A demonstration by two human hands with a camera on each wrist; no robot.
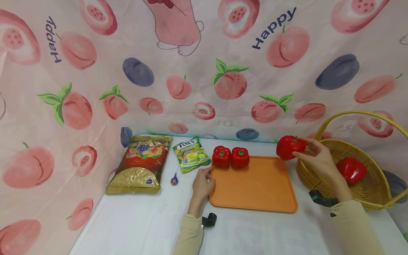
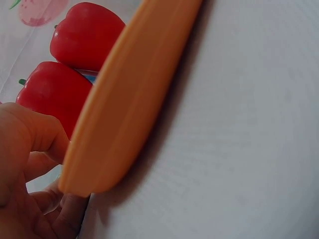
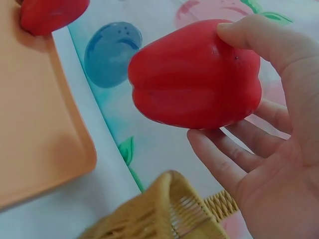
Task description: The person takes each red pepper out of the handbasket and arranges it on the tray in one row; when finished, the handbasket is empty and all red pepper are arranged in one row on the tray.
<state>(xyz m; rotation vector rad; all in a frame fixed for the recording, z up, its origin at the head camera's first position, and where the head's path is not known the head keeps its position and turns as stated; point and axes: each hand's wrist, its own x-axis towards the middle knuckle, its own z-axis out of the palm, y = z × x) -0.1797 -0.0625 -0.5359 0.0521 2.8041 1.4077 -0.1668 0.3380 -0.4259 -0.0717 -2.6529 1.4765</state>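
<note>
My right hand grips a red bell pepper above the far right corner of the orange tray. In the right wrist view, thumb and fingers clasp that pepper from opposite sides, clear of any surface. My left hand holds the tray's left rim, its fingers bent around the edge in the left wrist view. Two more red bell peppers, one left and one right, sit side by side at the tray's far left corner. Inside the wicker basket lies another bell pepper.
Left of the tray lie a green candy packet, a wrapped lollipop and a large red-and-gold bag. The basket's tall handle arches at the right. A fruit-printed cloth hangs behind the white table.
</note>
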